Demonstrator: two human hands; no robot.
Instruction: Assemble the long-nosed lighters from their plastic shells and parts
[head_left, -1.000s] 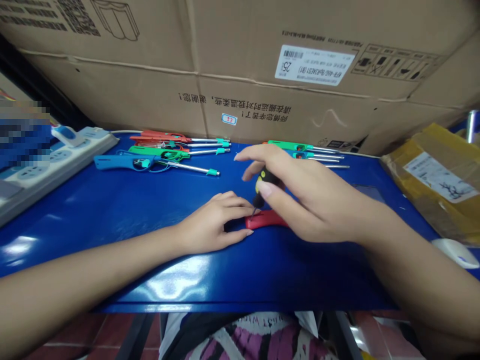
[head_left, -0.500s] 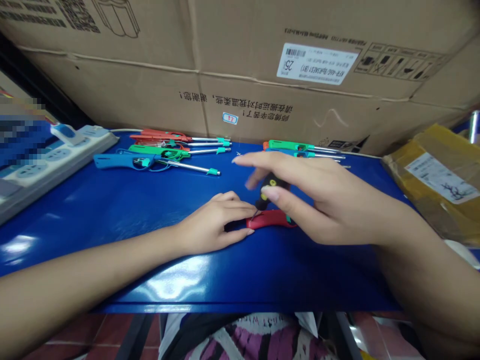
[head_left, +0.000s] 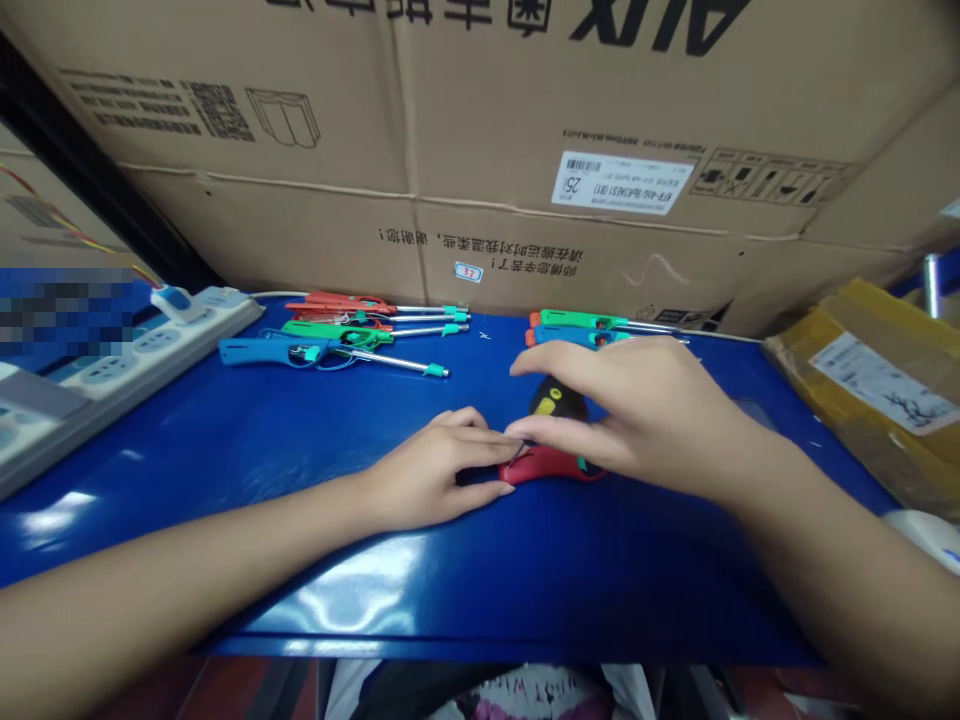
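On the blue table lies a red lighter (head_left: pixel 544 464), its handle end pinched by the fingertips of my left hand (head_left: pixel 442 475). My right hand (head_left: pixel 649 415) curls its thumb and fingers round a black screwdriver (head_left: pixel 559 398) with yellow marks on its handle. The screwdriver leans, and its thin shaft points down to the left end of the red lighter; the exact contact of the tip cannot be made out. The right part of the red lighter, with a bit of green, is partly covered by my right hand.
Several long-nosed lighters, among them a blue one (head_left: pixel 274 350), lie at the back left. A green lighter (head_left: pixel 574 319) and a blue one lie behind my right hand. A white power strip (head_left: pixel 142 365) stands left, a taped yellow-brown package (head_left: pixel 862 340) right. A large cardboard box (head_left: pixel 480 130) walls the back.
The view has tilted upward, so the table sits lower in it. My right hand's fingers have shifted round the screwdriver handle. My left hand keeps its hold on the red lighter.
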